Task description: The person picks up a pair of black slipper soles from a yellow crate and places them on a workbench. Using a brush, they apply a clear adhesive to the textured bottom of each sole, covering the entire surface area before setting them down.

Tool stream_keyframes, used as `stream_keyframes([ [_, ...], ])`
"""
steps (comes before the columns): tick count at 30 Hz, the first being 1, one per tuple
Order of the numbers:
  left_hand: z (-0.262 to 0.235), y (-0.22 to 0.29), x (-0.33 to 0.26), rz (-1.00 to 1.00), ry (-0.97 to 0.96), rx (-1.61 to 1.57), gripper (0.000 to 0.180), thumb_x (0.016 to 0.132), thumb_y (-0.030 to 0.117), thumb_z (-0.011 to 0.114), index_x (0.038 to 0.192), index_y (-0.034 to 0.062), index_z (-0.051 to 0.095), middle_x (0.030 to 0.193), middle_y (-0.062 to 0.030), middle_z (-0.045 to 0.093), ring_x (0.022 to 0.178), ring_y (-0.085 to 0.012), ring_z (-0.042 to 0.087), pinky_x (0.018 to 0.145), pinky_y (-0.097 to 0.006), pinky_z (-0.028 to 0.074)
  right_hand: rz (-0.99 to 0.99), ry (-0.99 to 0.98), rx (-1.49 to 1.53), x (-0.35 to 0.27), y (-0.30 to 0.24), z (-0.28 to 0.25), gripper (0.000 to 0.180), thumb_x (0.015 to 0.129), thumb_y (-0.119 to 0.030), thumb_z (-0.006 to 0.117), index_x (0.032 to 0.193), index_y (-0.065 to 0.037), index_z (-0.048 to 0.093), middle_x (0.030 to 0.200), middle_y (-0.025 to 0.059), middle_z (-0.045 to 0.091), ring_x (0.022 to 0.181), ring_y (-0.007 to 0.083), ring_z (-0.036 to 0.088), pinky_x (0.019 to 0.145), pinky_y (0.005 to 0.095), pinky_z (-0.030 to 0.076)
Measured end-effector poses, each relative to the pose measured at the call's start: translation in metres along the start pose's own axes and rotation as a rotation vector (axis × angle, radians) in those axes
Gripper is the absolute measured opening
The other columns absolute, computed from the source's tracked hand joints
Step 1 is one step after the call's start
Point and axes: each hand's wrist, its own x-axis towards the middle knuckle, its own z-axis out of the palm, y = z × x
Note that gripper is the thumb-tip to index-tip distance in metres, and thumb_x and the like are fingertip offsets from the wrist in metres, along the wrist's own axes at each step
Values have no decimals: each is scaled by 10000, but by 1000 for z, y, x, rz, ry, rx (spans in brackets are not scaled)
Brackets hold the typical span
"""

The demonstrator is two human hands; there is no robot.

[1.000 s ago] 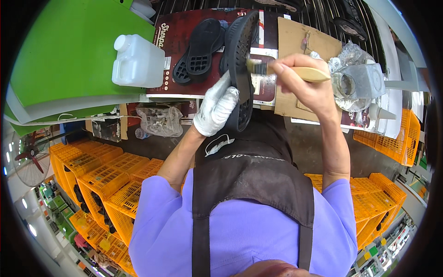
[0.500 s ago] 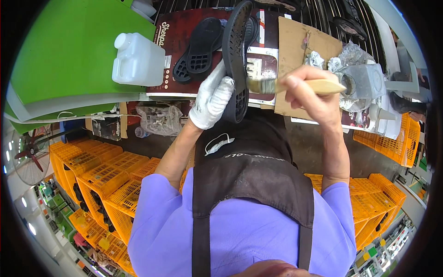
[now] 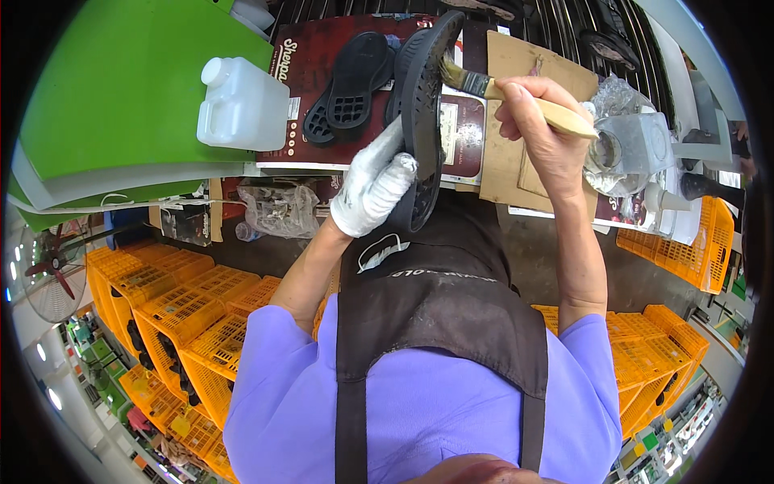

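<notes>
My left hand [image 3: 375, 187], in a white glove, grips a black shoe sole [image 3: 422, 113] and holds it on edge above the bench. My right hand [image 3: 538, 133], bare, grips a paintbrush [image 3: 516, 101] with a pale wooden handle. Its bristles touch the upper inner side of the sole. A second black sole [image 3: 347, 85] lies flat on the dark red board [image 3: 302, 77] just left of the held one.
A white plastic jug [image 3: 240, 105] stands at the left of the board beside a green panel [image 3: 121, 97]. A clear container wrapped in plastic [image 3: 625, 149] sits to the right on brown cardboard [image 3: 516, 73]. Stacked yellow crates [image 3: 169, 306] stand below on both sides.
The sole has been raised and tilted more upright. The brush has moved from the sole's middle up toward its top end, my right hand shifting right and upward.
</notes>
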Motion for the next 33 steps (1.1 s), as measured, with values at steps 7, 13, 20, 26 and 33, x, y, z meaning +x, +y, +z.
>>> stream_keyframes([
  [7, -4, -4, -2, -23, -29, 2, 667, 934, 393, 487, 1354, -98, 320, 1243, -164, 513, 1133, -197, 494, 977, -295, 367, 376, -175, 52, 7, -20, -10, 189, 872, -201, 643, 826, -20, 678, 606, 16, 611, 485, 40, 540, 425, 153, 402],
  [13, 0, 0, 2, 100, -21, 71, 686, 925, 420, 492, 1349, -95, 330, 1226, -158, 527, 1123, -199, 502, 975, -305, 374, 115, -13, 131, 2, -11, -11, 169, 868, -180, 651, 876, -13, 673, 624, 20, 618, 499, 44, 553, 443, 152, 419],
  [20, -1, 5, 4, 2, 17, 42, 690, 925, 423, 495, 1349, -95, 328, 1263, -159, 498, 1151, -184, 468, 987, -296, 351, 219, -278, 9, -12, -29, -6, 124, 841, -121, 664, 820, 1, 663, 630, 17, 627, 520, 50, 573, 467, 188, 436],
  [26, 1, -6, 6, 54, 127, -24, 670, 925, 408, 502, 1347, -85, 337, 1248, -154, 509, 1137, -175, 478, 984, -290, 357, -54, -292, -137, -19, -19, -4, 102, 820, -103, 677, 786, -7, 665, 615, 21, 625, 497, 45, 546, 449, 200, 422],
  [33, -18, -9, 9, 103, 35, 127, 884, 649, 259, 845, 1326, -6, 342, 1303, -162, 465, 1203, -249, 476, 992, -386, 427, 120, -164, 222, -26, -30, -29, 156, 862, -127, 613, 813, 15, 657, 671, 65, 633, 521, 63, 557, 449, 182, 439],
])
